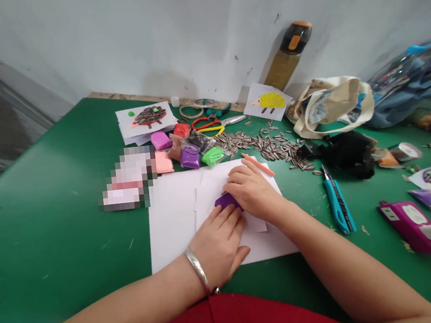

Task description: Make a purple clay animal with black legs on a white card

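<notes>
Fingers (227, 221) on purple clay (226, 200), green clay (212, 156) in packet (224, 154)

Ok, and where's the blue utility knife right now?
The blue utility knife is on the right side of the head view, lying on the green table just below the black bundle and left of the magenta device.

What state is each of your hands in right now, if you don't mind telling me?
Left hand: open, palm down, fingers at the purple piece.
Right hand: bent over the purple piece's edge; whether it grips cannot be told.
</notes>
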Motion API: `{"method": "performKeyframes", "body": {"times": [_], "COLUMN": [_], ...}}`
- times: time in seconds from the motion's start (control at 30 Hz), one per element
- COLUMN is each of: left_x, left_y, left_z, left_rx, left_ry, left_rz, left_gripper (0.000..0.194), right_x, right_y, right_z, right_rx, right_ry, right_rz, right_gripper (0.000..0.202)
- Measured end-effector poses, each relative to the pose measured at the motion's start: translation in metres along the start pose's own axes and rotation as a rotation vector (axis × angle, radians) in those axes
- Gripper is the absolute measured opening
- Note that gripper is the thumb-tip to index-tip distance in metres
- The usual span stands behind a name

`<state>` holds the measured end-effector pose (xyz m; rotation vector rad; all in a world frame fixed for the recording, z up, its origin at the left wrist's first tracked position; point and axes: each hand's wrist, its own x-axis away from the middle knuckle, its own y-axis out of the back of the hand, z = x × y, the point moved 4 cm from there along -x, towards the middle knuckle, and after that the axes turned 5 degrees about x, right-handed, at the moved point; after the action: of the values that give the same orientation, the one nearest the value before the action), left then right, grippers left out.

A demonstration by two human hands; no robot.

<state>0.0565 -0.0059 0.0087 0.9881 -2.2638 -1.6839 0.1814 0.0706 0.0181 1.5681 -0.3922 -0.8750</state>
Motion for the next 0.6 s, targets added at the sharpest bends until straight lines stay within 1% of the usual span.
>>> {"method": "performKeyframes", "body": {"times": [0.3,0.47,0.6], "left_x": [0.0,-0.001,-0.001], "left_y": [0.0,0.001,0.001], "left_z": [0.0,0.0,0.0], "left_rx": [0.023,0.031,0.032], "left_ry": [-0.011,-0.013,-0.015], "left_rz": [-0.039,-0.05,-0.043], "left_gripper": [0.049,0.051,0.052], "right_x": [-0.008,-0.012,-0.012], "right_y": [0.003,0.003,0.004], "right_z": [0.009,0.013,0.013], "right_rx": [-0.019,-0.023,-0.013], "right_ry": [0.026,0.066,0.045], "right_rz": [0.03,0.081,0.058], "right_gripper": [0.021,0.019,0.018]}}
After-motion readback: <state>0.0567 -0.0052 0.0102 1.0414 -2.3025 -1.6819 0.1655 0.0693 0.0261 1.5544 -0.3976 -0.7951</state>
